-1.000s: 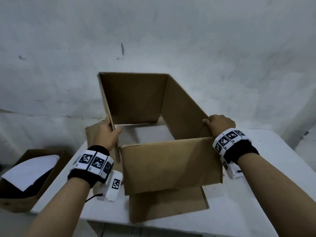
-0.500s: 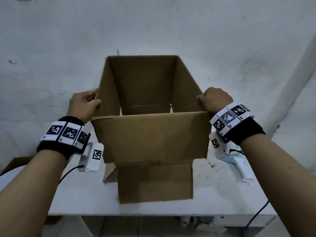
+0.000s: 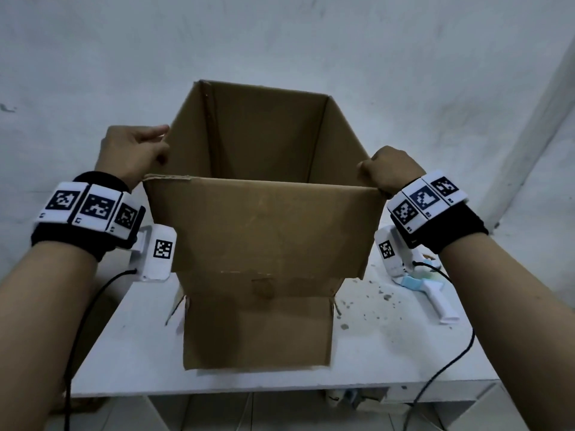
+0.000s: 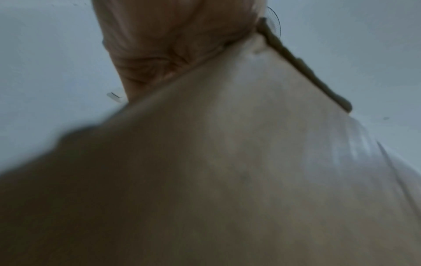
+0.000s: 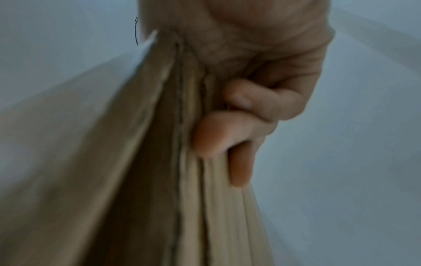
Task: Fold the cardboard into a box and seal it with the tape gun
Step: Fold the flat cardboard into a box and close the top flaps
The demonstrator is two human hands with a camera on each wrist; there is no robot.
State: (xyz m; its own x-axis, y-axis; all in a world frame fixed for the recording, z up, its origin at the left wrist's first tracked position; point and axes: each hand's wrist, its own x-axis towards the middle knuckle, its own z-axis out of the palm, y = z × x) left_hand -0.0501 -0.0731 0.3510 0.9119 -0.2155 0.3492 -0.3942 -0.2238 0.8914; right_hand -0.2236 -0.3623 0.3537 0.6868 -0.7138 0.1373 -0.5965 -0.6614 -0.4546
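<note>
A brown cardboard box [image 3: 261, 225] stands opened into a square tube on the white table [image 3: 389, 353], its top flaps upright and a bottom flap hanging toward me. My left hand [image 3: 137, 154] grips the box's upper left edge, fingers curled over it. The right hand [image 3: 385, 172] holds the upper right corner; in the right wrist view its fingers [image 5: 230, 129] curl against the cardboard edge [image 5: 177, 144]. In the left wrist view the cardboard [image 4: 227, 162] fills the frame below the blurred left hand [image 4: 173, 45]. The white and blue tape gun [image 3: 432, 293] lies on the table under my right wrist.
A white wall [image 3: 280, 42] stands close behind the box. Small specks of debris [image 3: 370, 303] dot the table right of the box. Black cables [image 3: 441, 368] hang from both wrists over the table's front edge.
The box has been raised and squared up, turned from a slanted shape to face me. Both hands rose with its top edges. The view shifted right, bringing the tape gun into sight.
</note>
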